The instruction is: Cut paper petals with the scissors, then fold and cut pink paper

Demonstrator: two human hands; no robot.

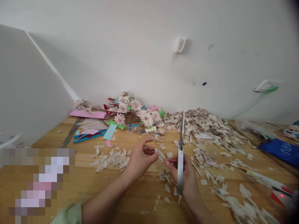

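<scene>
A pale, thin petal-like piece spans the small gap between my two hands. My left hand has its thumb and curled fingers at the piece's left end, the index finger stretched out above. My right hand pinches the other end with thumb and fingertips. Scissors with pale handles also rest in my right hand, blades pointing up and away. Under and beside the hands lie loose cut petals, with a small heap left of my left hand.
Behind, paper-like flowers on brown stems lie against the wall. A large pile of pale scraps spreads rightward. Coloured paper strips and thin wires lie left. At right are a blue packet and a white tool.
</scene>
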